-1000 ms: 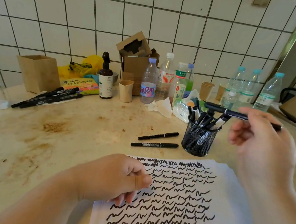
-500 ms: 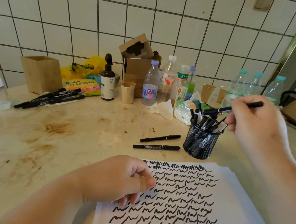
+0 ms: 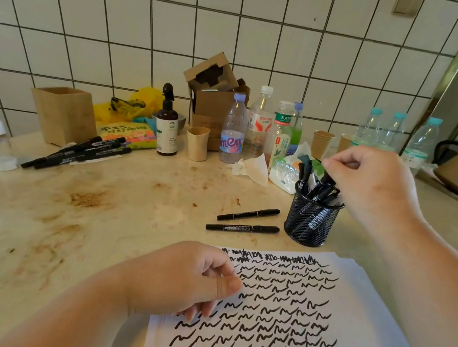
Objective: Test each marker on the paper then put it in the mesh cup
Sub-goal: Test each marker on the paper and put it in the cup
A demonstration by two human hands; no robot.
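Head view: a clear bottle carries a pink-and-blue label reading "mten"; beside it stands a bottle with a red label whose text is too small to read. The black mesh cup holds several black markers. The right hand hovers over it, fingers loosely curled, holding nothing. The left hand, fingers curled, presses the squiggle-covered paper. Two black markers lie on the worktop beside the cup.
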